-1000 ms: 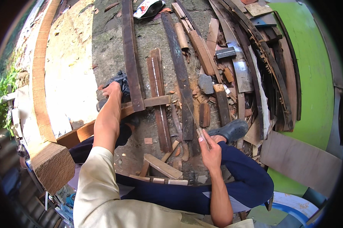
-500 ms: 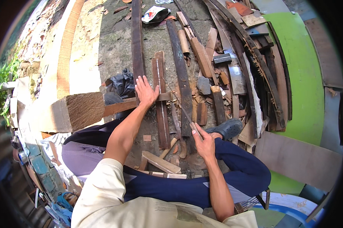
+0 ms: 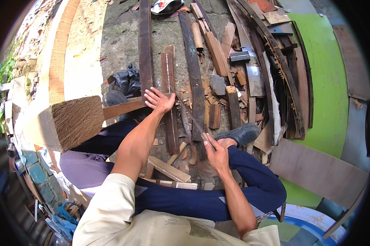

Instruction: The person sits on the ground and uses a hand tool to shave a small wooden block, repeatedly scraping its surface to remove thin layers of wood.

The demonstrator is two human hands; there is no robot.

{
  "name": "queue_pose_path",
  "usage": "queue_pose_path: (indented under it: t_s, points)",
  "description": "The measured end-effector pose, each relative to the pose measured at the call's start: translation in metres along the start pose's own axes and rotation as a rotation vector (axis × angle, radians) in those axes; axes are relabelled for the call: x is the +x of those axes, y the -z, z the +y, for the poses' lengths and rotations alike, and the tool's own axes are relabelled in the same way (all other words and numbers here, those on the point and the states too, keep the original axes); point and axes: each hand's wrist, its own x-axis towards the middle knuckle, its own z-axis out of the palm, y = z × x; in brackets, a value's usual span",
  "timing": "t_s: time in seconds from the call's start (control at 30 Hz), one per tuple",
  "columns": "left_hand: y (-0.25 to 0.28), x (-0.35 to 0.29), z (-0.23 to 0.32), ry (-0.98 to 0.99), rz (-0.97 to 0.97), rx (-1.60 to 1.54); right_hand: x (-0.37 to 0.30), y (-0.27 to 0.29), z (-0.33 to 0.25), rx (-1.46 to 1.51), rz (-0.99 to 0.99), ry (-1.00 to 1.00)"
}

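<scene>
My left hand (image 3: pixel 161 102) lies with its fingers spread over a narrow brown wooden bar (image 3: pixel 123 107), where the bar crosses a long dark plank (image 3: pixel 145 53). My right hand (image 3: pixel 216 153) is closed around the near end of a long, thin, dark tool (image 3: pixel 192 116). Seen almost edge-on, the tool slants away to the far left and passes close beside my left hand. Its exact kind I cannot make out. Under the bar runs a brown board (image 3: pixel 170 125) with a pale stripe along it.
A thick timber block (image 3: pixel 76 123) stands at the left. More dark planks (image 3: pixel 196 98) and wood offcuts (image 3: pixel 168 169) lie on the ground, with a black plastic bag (image 3: pixel 128 80) beyond the bar. At the right, curved strips pile up near a green panel (image 3: pixel 326 82).
The tool's far end now reaches farther forward and left, past my left hand. My left hand's fingers have spread and turned slightly left. The whole view has shifted a little.
</scene>
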Motion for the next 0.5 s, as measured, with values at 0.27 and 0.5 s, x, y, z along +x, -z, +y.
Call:
queue_pose_path:
  t_s: [0.27,0.5]
  points:
    - [0.001,0.008,-0.004,0.05,-0.041,0.121,0.037,-0.01,-0.003,-0.011,-0.141,-0.172]
    - [0.003,0.014,-0.003,0.036,-0.122,0.354,0.082,-0.028,0.007,-0.006,-0.091,0.022]
